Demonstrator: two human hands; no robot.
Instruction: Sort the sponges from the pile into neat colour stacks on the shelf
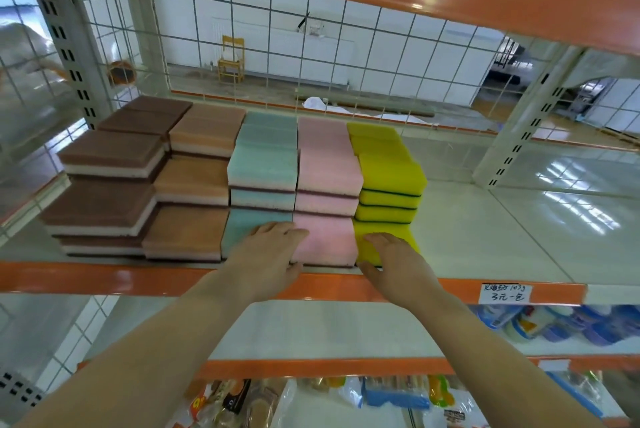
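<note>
shelf: white deck [485,219] behind an orange front rail [138,280]; right half bare
left hand [273,251]: fingers straight, flat across front teal sponge [242,225] and pink sponge [327,237]; grips nothing
right hand [391,257]: flat on front yellow sponge [372,230], thumb at its front edge; grips nothing
step, my read: squaring the front row; press level, push both hands evenly so edges line up with the rail
behind: teal stack [263,173], pink stack [329,171], yellow stack [391,178]; keep clear, the yellow looks staggered
left: tan stacks [194,181], brown stacks [107,157]; sorted already
pile: not visible
</note>
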